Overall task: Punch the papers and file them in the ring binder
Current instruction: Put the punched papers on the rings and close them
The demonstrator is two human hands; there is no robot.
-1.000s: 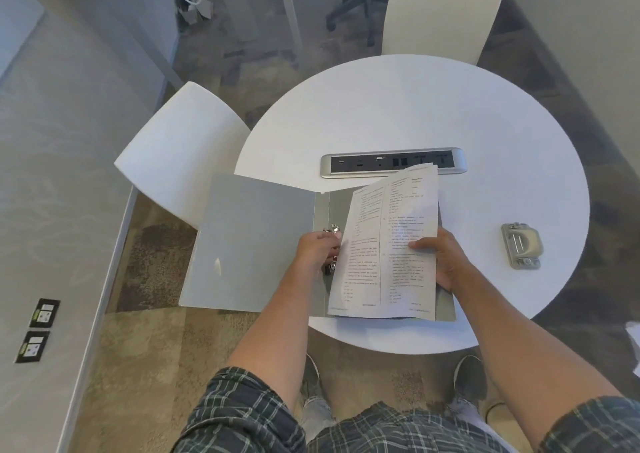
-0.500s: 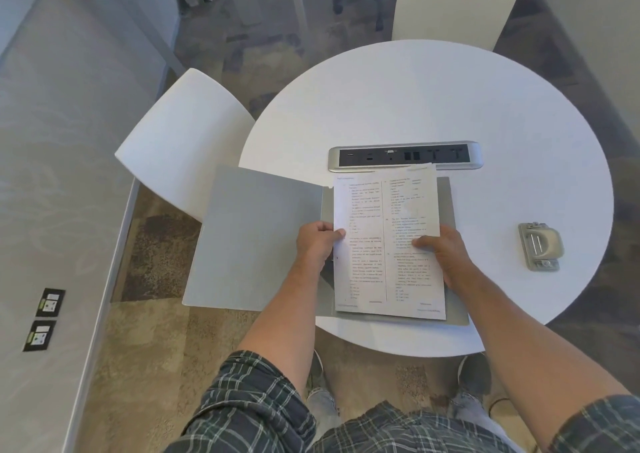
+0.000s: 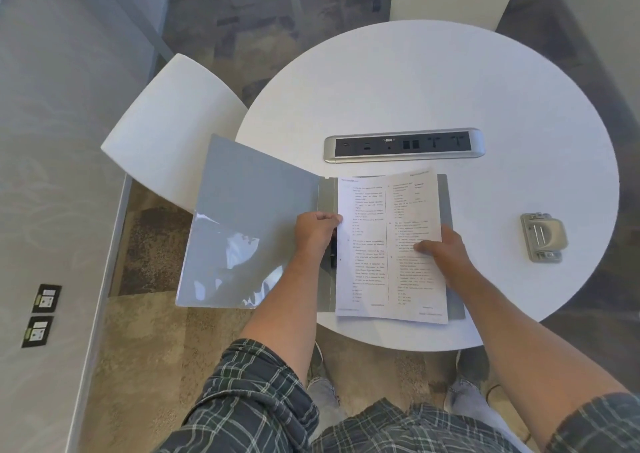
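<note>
You've got the binder open flat at the near edge of the desk, its front cover hanging off toward the white chair, so the ring side sits right in front of you. The papers lie on the binder's right half, looks like for lining the holes up with the rings. Your left hand pinches the sheets' left edge by the spine, fingers curled. Your right hand holds the right edge, thumb pressing on top. The sheets are white with two columns of print, lying nearly flat. The hole punch sits right of the binder, untouched.
</note>
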